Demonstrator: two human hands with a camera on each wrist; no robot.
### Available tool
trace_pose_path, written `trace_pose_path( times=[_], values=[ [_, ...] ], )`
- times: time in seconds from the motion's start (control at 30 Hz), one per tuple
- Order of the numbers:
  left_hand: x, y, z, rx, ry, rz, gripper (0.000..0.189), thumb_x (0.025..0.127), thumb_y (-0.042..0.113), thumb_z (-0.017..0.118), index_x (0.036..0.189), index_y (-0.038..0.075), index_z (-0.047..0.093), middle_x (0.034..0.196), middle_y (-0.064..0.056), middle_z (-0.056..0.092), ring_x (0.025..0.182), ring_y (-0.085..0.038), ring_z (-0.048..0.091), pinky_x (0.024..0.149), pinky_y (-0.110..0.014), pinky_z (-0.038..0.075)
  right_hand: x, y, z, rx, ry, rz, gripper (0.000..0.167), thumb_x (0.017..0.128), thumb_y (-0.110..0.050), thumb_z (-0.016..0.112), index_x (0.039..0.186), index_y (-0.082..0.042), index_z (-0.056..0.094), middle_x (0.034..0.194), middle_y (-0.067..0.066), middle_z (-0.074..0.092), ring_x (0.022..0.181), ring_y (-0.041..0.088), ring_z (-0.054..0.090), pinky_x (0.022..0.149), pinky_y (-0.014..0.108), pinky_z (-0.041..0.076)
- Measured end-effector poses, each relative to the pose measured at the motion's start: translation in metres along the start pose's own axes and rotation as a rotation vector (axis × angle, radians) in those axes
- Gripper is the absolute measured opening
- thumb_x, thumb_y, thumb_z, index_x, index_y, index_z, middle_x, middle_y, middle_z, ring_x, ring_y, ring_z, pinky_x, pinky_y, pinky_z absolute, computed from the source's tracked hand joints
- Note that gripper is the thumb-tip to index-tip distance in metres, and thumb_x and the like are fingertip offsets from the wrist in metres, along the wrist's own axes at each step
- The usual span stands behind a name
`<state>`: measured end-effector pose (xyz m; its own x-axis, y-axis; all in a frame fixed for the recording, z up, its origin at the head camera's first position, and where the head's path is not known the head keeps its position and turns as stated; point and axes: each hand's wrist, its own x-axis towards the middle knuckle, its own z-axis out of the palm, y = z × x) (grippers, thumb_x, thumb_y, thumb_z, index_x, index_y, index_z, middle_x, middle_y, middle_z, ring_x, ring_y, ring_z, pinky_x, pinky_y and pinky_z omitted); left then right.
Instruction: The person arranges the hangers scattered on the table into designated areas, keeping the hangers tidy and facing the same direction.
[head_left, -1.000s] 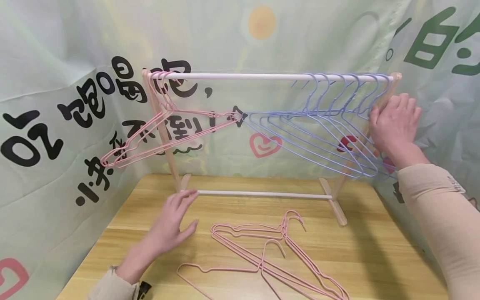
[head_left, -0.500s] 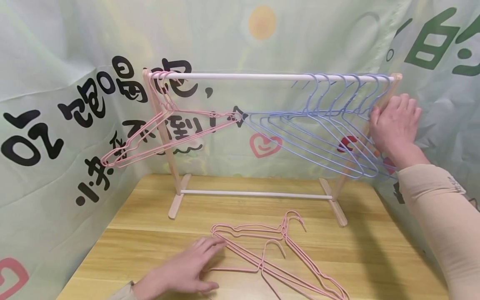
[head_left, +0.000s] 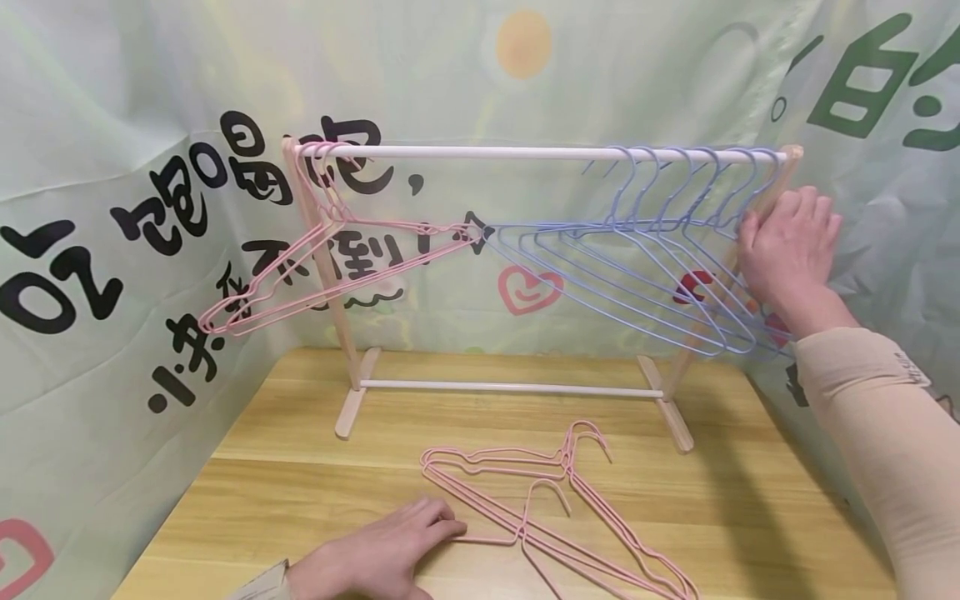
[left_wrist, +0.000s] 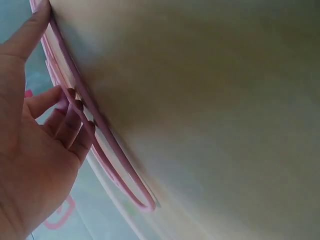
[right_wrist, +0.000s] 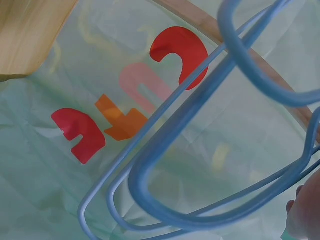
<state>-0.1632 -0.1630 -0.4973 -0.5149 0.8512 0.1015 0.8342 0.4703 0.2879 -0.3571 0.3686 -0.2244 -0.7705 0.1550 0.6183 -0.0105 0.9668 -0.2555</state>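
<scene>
In the head view, my left hand (head_left: 386, 546) is at the left end of the nearest pink wire hanger (head_left: 491, 541), which lies on the table. The left wrist view shows my curled fingertips and thumb on the wires of this hanger (left_wrist: 102, 122). At the upper right, my right hand (head_left: 791, 246) grips the right wooden post of a clothes rack (head_left: 684, 360). Several blue hangers (head_left: 617, 204) hang by their hooks on the right part of the rack's white top rail (head_left: 480, 153). A few pink hangers (head_left: 333, 218) hang at its left end.
Beyond the nearest hanger lies a stack of pink hangers (head_left: 567, 462) on the wooden table (head_left: 247, 500). A white lower bar (head_left: 510, 387) joins the rack's feet. A printed cloth (head_left: 450, 75) encloses the back and sides. Blue hanger loops (right_wrist: 175, 117) fill the right wrist view.
My left hand has come down from the rack's left foot towards the near table, and its fingers have closed on the nearest pink hanger. My right hand stays on the post.
</scene>
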Motion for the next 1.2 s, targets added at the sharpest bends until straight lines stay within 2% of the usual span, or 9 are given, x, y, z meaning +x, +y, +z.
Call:
trace_pose_path(
  times=[0.13,0.3,0.5,0.67,1.0,1.2],
  values=[
    [0.000,0.001,0.000,-0.015,0.001,0.002,0.079,0.086,0.066,0.073,0.143,0.015,0.058,0.125,0.011,0.048,0.111,-0.002,0.044,0.092,-0.022,0.046,0.000,0.000,0.000,0.002,-0.003,0.001,0.043,0.105,-0.031,0.034,0.101,0.012,0.037,0.100,0.028,0.031,0.102,0.051,0.029,0.089,0.062,0.022],
    [0.000,0.002,-0.001,-0.042,0.002,-0.009,0.079,0.085,0.070,0.071,0.141,0.015,0.060,0.118,0.012,0.047,0.104,0.000,0.043,0.087,-0.017,0.044,0.000,0.002,0.001,0.002,0.001,0.001,0.043,0.105,-0.031,0.034,0.101,0.012,0.037,0.100,0.028,0.031,0.101,0.051,0.029,0.089,0.061,0.022],
    [0.000,0.002,-0.003,-0.065,-0.001,-0.036,0.086,0.082,0.076,0.068,0.142,0.016,0.059,0.119,0.010,0.045,0.096,0.001,0.046,0.078,-0.013,0.043,-0.001,0.001,0.001,0.002,0.002,0.000,0.042,0.105,-0.031,0.034,0.098,0.011,0.036,0.099,0.028,0.031,0.100,0.051,0.029,0.088,0.062,0.022],
    [-0.001,0.002,-0.005,-0.073,0.008,-0.039,0.083,0.084,0.073,0.068,0.144,0.016,0.058,0.124,0.009,0.046,0.096,0.002,0.047,0.075,-0.014,0.044,-0.001,0.000,0.000,0.005,0.002,-0.004,0.041,0.105,-0.030,0.035,0.097,0.010,0.036,0.099,0.028,0.031,0.100,0.051,0.029,0.088,0.062,0.022],
    [-0.002,0.003,-0.007,-0.015,0.118,-0.020,0.082,0.085,0.070,0.071,0.143,0.014,0.059,0.123,0.010,0.045,0.093,0.002,0.046,0.077,-0.013,0.042,0.001,0.002,0.002,0.006,0.006,-0.006,0.041,0.104,-0.029,0.035,0.100,0.011,0.037,0.100,0.028,0.031,0.101,0.050,0.029,0.089,0.061,0.022],
    [-0.001,0.000,-0.013,0.045,0.220,0.028,0.081,0.078,0.058,0.084,0.141,0.014,0.059,0.125,0.009,0.047,0.091,0.003,0.045,0.075,-0.009,0.039,0.001,0.003,0.002,0.007,0.006,-0.011,0.042,0.104,-0.029,0.035,0.102,0.013,0.038,0.101,0.029,0.032,0.101,0.051,0.029,0.089,0.062,0.022]
  ],
)
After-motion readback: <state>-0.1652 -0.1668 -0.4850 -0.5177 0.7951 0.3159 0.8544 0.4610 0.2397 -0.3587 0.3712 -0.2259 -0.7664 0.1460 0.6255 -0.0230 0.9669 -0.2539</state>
